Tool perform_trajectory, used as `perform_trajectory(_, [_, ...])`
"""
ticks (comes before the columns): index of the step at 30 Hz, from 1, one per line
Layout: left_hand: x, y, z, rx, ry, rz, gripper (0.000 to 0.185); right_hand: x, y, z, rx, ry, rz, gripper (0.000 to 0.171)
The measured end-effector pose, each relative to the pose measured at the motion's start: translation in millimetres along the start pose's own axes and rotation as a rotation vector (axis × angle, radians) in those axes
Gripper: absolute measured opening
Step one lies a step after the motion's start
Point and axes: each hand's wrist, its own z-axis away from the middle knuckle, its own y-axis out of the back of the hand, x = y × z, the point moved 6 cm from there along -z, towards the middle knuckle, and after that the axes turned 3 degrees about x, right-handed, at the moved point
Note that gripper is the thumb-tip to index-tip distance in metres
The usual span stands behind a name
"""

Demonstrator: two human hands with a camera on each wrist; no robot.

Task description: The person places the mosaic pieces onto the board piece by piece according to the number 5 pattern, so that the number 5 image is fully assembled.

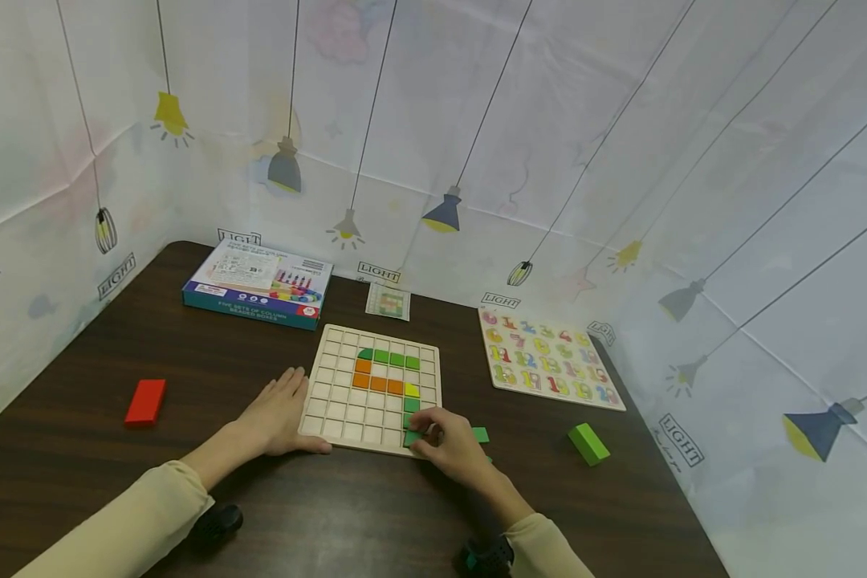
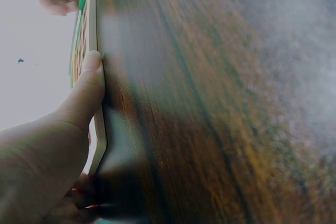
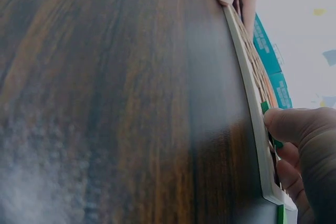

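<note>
Board: a pale wooden grid board [image 1: 347, 401] lay flat on the dark wooden table [image 1: 260, 498], near its middle and close to the person.
Pieces in board: green squares [image 1: 390, 358] ran along an upper row, orange squares [image 1: 370, 382] sat below and left of them, and one yellow square [image 1: 411, 390] lay at the right with further green squares under it.
Left hand: the left hand [image 1: 278, 417] rested flat against the board's left edge, fingers straight and close together, pointing away from the person. In the left wrist view the thumb [image 2: 86, 90] pressed against the board's near rim [image 2: 100, 129].
Right hand: the right hand [image 1: 448, 441] was at the board's near right corner, fingers curled down and pinching a green piece [image 1: 412, 437] at that corner.
Piece position: the green piece lay over the board's lowest right cells; whether it was fully seated could not be told.
Right wrist view: the thumb [image 3: 294, 127] bore on the green piece [image 3: 265, 108] at the board's edge [image 3: 252, 103]; the other fingers were largely hidden.
Loose green tile: a flat green tile [image 1: 480, 434] lay on the table just right of the right hand.
Green block: a green block [image 1: 588, 443] lay further right, well apart from the board.
Red block: a red block [image 1: 145, 401] lay on the table's left side, well apart from the left hand.
Box: a printed cardboard box [image 1: 260, 293] stood at the far left of the table.
Card: a small pattern card [image 1: 388, 302] lay just behind the board.
Number puzzle: a number puzzle [image 1: 549, 361] lay at the far right.
</note>
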Motion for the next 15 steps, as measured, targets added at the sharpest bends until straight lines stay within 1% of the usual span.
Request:
perform_trajectory(9, [-1.2,-2.0,-0.6,0.001,-0.001,-0.007,0.118,2.5,-2.4,-0.8,-0.006,0.000,0.004,0.029])
perform_trajectory(15, [-1.7,-2.4,-1.1,-0.003,0.004,-0.004,0.117,0.9,-2.5,-1.5,0.002,0.018,0.004,0.028])
